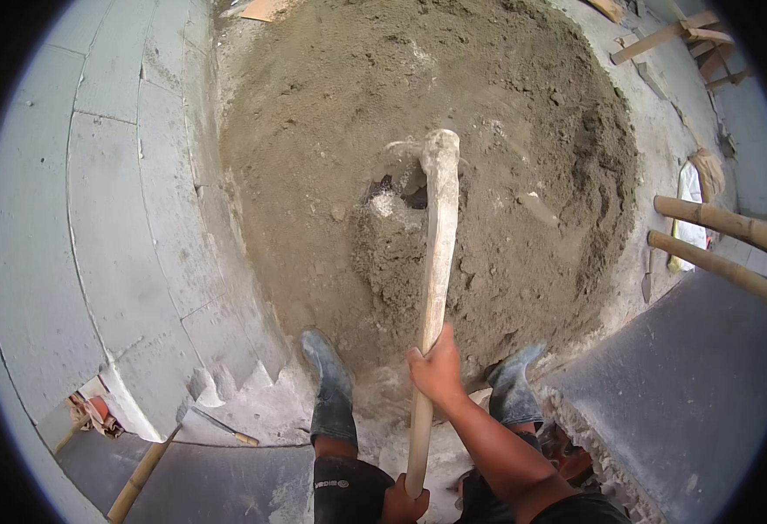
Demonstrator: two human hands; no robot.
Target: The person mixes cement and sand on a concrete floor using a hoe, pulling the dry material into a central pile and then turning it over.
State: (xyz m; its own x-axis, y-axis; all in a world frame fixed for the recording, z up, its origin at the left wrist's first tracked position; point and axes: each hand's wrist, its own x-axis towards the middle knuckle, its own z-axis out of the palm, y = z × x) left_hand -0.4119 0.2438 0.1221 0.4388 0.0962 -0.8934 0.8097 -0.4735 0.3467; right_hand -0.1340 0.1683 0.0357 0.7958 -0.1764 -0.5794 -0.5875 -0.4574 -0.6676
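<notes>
My right hand (439, 370) is wrapped around the middle of the wooden handle (441, 262) of what looks like a hoe. Near my left knee, my left hand (404, 503) grips the handle's lower end. The tool's head (440, 147) is crusted with pale dried material and is at the far end, above a large bed of grey-brown sand or dry mortar mix (305, 196). Its blade is mostly hidden or blurred. Beside the head, a whitish clump (383, 204) lies at a dark hollow in the mix.
My rubber boots (331, 367) stand at the bed's near edge. A grey block wall (108, 196) rises at left. Bamboo poles (717, 219) jut in from the right, near a trowel (647, 278) and a white sack (689, 203). Wooden boards (665, 39) lie at the far right.
</notes>
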